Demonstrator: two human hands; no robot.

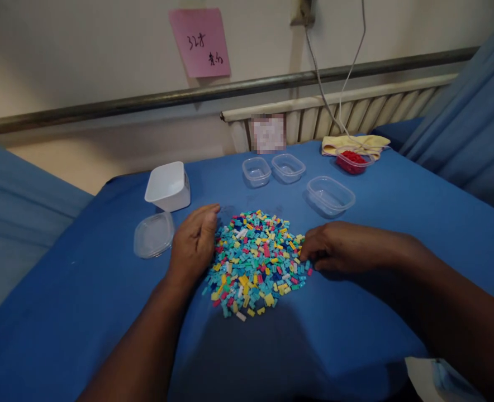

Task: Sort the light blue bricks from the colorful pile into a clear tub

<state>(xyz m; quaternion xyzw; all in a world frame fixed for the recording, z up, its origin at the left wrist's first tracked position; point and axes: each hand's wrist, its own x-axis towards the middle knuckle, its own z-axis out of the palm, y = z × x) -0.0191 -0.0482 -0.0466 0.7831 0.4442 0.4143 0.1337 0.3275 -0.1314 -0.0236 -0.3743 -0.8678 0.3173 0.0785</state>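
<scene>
A wide heap of small toy building bricks point(257, 262), mostly turquoise with yellow, pink, white and dark blue ones, lies on the blue cloth. Along its left edge my left hand point(194, 237) stands on its side, fingers stretched out and holding nothing. At the heap's right edge my right hand point(328, 245) has its fingers curled down, with the tips touching the bricks. Whatever those fingertips may hold is hidden.
Behind the heap stand a white tub point(169, 187), two small clear containers point(256, 172) point(288, 168) and a larger clear container point(331, 196). A clear lid point(153, 235) lies left. At back right, a container of red pieces point(353, 160) sits by a yellow cloth point(356, 145).
</scene>
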